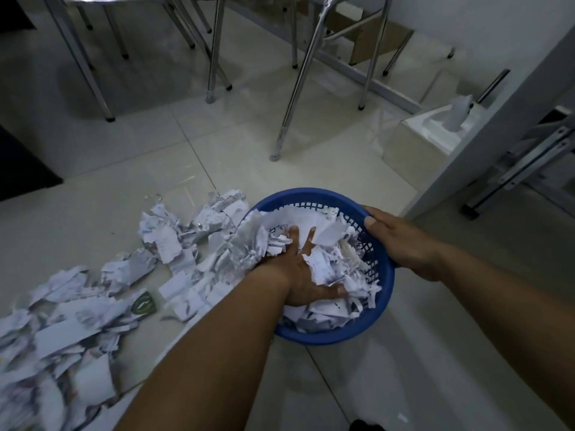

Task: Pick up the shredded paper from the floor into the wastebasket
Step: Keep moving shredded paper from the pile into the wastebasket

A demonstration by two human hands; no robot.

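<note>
White and grey torn scraps of shredded paper (93, 312) lie in a loose drift across the pale tiled floor (174, 157), spreading out to the left of the left hand and reaching right up to the basket's near wall. A small dark green card (143, 303) sits among the scraps, just left of that forearm. The left hand (306, 272) is spread flat, fingers apart, pressing down on the paper already heaped inside the round blue plastic mesh wastebasket (381, 269); it grips nothing. To its right, the right hand (401, 241) is closed over the basket's rim, steadying it. The paper looks feather-light, limp and crumpled, likely to spring back and spill, so it is best gathered in loose double handfuls from beneath the pile and tamped down once inside. Single scraps lying flat on the smooth tile may need pinching at an edge. Most of the pile remains on the floor.
</note>
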